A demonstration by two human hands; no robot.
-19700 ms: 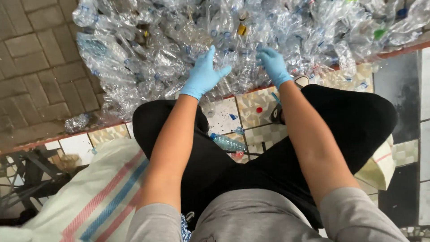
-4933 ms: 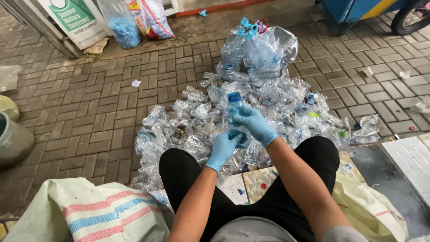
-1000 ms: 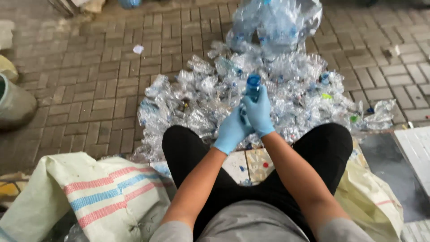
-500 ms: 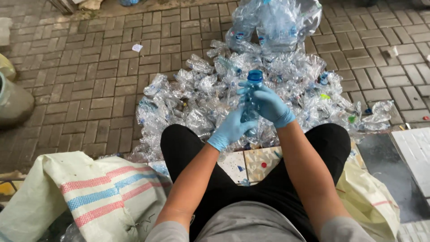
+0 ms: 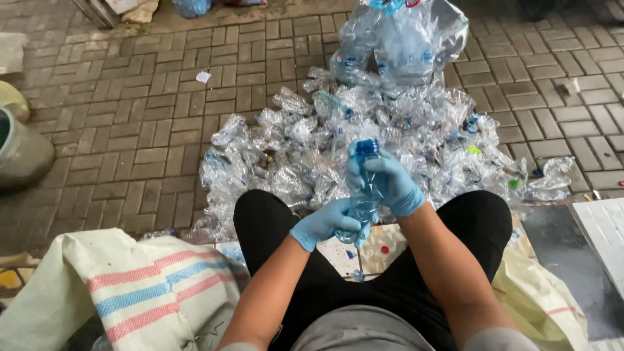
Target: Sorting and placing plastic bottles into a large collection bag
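Observation:
Both my hands wear blue gloves and hold one clear plastic bottle (image 5: pixel 364 195) with a blue cap, upright in front of my knees. My right hand (image 5: pixel 389 182) wraps the bottle's upper half, just below the cap. My left hand (image 5: pixel 328 223) grips its lower end. Behind the bottle spreads a pile of crushed clear bottles (image 5: pixel 292 149) on the brick paving.
A clear bag stuffed with bottles (image 5: pixel 403 39) stands behind the pile. A woven sack with red and blue stripes (image 5: pixel 143 292) lies at my left knee, a pale sack (image 5: pixel 539 299) at my right. A green pot (image 5: pixel 23 153) sits at the far left, a dark slab (image 5: pixel 572 260) at right.
My hands have brought the bottle down and closer to my knees over the last second. The right hand still holds the top and the left hand the bottom.

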